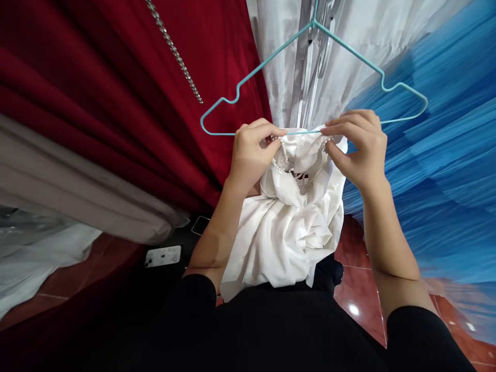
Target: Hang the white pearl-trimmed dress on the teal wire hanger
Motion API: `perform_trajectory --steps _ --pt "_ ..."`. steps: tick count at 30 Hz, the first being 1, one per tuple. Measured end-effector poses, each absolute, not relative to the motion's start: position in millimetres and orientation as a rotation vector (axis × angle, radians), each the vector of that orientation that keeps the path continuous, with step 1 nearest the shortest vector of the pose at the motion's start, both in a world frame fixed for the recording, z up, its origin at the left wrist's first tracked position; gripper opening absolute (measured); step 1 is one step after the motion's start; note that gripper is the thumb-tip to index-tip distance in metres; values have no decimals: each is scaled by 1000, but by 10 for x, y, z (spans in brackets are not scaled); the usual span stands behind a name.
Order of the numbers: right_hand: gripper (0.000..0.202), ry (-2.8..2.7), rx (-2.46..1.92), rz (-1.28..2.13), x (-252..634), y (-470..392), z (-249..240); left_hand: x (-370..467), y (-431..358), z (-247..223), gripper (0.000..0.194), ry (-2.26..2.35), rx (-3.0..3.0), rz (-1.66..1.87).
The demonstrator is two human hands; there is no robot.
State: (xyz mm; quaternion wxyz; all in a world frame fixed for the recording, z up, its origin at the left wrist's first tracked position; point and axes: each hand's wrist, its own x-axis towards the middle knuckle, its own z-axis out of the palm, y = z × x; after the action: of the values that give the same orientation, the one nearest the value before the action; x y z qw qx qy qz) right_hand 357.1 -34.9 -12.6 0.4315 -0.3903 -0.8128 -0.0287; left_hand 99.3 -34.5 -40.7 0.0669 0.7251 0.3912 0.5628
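A white satin dress (287, 237) hangs in folds before me, with strings of pearl beads (279, 168) around its upper opening. Its top edge meets the lower bar of a light-blue hanger (267, 64). My left hand (253, 150) pinches the bar, the pearls and the cloth edge between thumb and fingers on the left side. On the right, my right hand (358, 147) does the same, thumb under and fingers over the bar. Exactly how the cloth lies on the bar is partly hidden by my fingers. The dress's lower part rests against my lap.
Dark red drapery (116, 77) with a beaded chain (174, 51) hangs at the left, above a beige cloth (77, 191). Blue tulle (445, 155) fills the right. White fabric (279, 62) hangs behind the hanger. A phone (163, 256) lies low at left; red tiles (358, 279) cover the floor.
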Motion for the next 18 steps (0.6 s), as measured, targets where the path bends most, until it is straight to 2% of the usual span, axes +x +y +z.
perform_trajectory --steps 4,9,13,16,17,18 --pt "18 -1897 -1028 -131 3509 -254 -309 986 -407 -481 30 1162 2273 1734" --pt "20 -1870 -1081 -140 3510 -324 -284 847 -717 -842 18 1306 2252 2152" --pt "25 -1897 -1077 -100 3523 -328 -237 552 -708 -1092 14 1483 1807 2045" --pt "28 -1908 -1073 -92 3540 -311 -237 265 -436 -1025 57 1544 1573 2306" --pt "28 -1904 -1069 -100 3545 -309 -239 173 -343 -943 69 1528 1531 2509" --pt "27 -1897 -1059 -110 3548 -308 -241 90 -266 -836 73 1508 1528 2553"
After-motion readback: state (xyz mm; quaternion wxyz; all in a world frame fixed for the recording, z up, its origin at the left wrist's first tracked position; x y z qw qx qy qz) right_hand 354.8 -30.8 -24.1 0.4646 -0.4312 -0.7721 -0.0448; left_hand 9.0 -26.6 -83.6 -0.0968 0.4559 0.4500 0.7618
